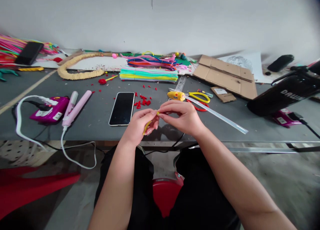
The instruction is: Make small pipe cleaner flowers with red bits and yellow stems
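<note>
A short yellow pipe cleaner (147,126) runs through my left hand (140,122), whose fingers are closed around it. At its upper end, my right hand (181,115) pinches the yellow tip between thumb and forefinger. Both hands meet just above the table's front edge. Small red fuzzy pieces (143,102) lie scattered beyond them. To the left of my hands rests a phone (122,108) with a dark screen. Past my right hand are a yellow glue gun (176,95) with a clear glue stick (220,115) and yellow-handled pliers (201,97).
Bundled pipe cleaners (148,74) lie at the back, beside a curved tan wrapped piece (66,72) and a red-tipped yellow stem (102,81). A purple power strip (53,112) and pink hair straightener (77,107) are left. Cardboard (225,75) and a black bottle (280,93) stand right.
</note>
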### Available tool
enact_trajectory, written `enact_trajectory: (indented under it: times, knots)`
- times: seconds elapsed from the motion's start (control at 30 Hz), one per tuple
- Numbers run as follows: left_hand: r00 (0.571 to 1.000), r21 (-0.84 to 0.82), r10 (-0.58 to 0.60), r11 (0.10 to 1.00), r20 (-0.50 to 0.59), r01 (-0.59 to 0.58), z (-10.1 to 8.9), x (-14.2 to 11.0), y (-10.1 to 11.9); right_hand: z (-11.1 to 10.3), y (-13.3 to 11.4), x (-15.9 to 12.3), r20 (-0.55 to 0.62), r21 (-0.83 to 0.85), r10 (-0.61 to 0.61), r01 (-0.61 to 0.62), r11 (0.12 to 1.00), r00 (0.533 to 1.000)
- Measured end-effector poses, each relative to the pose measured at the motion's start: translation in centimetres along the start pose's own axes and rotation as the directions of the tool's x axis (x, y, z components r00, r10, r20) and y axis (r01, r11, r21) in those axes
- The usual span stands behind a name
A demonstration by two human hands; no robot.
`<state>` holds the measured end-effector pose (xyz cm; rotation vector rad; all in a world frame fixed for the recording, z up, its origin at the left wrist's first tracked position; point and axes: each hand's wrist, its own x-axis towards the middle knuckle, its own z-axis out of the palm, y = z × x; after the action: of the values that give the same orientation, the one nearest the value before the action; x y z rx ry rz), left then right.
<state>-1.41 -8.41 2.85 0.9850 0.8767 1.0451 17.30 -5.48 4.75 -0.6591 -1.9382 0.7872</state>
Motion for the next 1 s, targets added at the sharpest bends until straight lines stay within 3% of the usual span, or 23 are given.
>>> enact_trajectory:
  times: [0.2,0.37,0.57,1.0]
  knots:
    - [0.981,0.208,0.184,0.964,-0.059,-0.168,-0.1,-0.1,0.0,0.0,0.0,0.0,0.001,0.039,0.049,-0.049,0.998,0.999]
    - [0.973,0.266,0.223,0.943,-0.066,-0.198,0.0,0.0,0.0,-0.2,0.4,-0.1,0.044,0.092,0.106,-0.109,0.99,0.993]
    - [0.977,0.265,0.18,0.953,-0.112,-0.145,-0.2,0.0,-0.1,-0.5,1.1,-0.3,0.119,0.161,0.149,-0.167,0.973,0.982]
    - [0.992,0.276,0.093,0.959,-0.081,-0.067,-0.2,-0.1,0.3,-0.6,0.9,-0.2,0.125,0.09,0.09,-0.102,0.991,0.988]
